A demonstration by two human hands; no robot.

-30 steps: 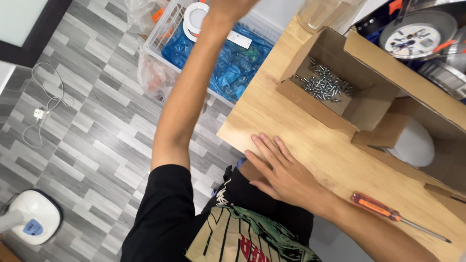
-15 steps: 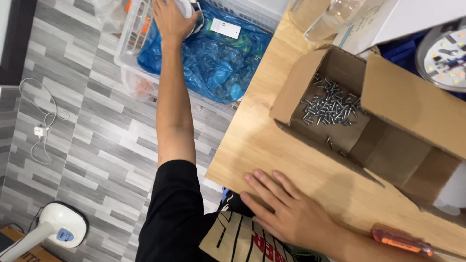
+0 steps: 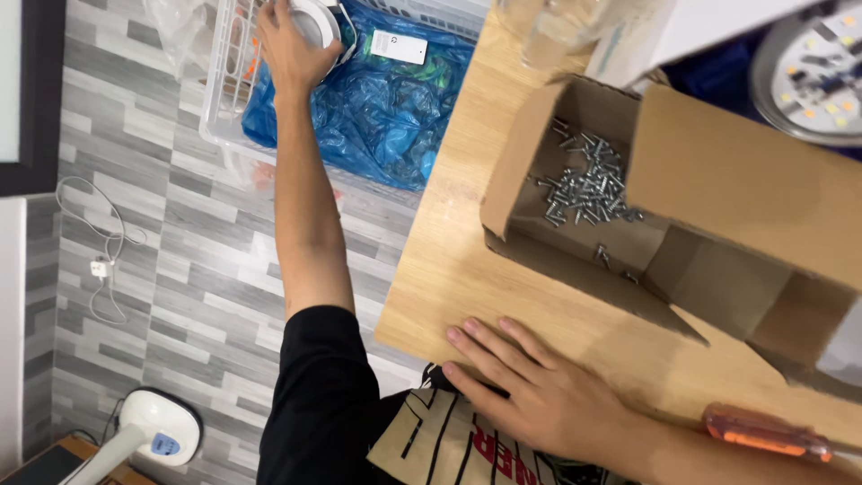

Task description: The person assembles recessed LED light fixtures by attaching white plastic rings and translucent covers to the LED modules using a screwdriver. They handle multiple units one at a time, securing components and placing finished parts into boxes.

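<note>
Two bare hands show in the head view, far apart from each other. The left hand (image 3: 292, 49) is stretched out over the floor into a clear plastic basket (image 3: 220, 90) that stands beside the table, and its fingers are curled around a round white disc-shaped object (image 3: 316, 20), gripping it at the basket's upper edge; part of the object runs out of the top of the picture, so its full shape cannot be told. Under and beside the hand the basket holds a crumpled blue plastic bag (image 3: 386, 117), with a small white rectangular piece (image 3: 399, 46) lying on top of it. The right hand (image 3: 539, 391) rests palm down on the wooden table (image 3: 449, 242) near its front edge, fingers spread wide and flat, holding nothing. An open cardboard box (image 3: 718, 189) sits on the table beyond that hand, and a loose heap of small silver screws (image 3: 588, 184) lies inside it. An orange-handled screwdriver (image 3: 763, 434) lies on the table just beside the right forearm. A round white lamp board (image 3: 813, 67) with small yellow dots shows at the upper right corner. On the grey tiled floor (image 3: 171, 260) lie a white cable (image 3: 103, 260) and a white device (image 3: 157, 427).
</note>
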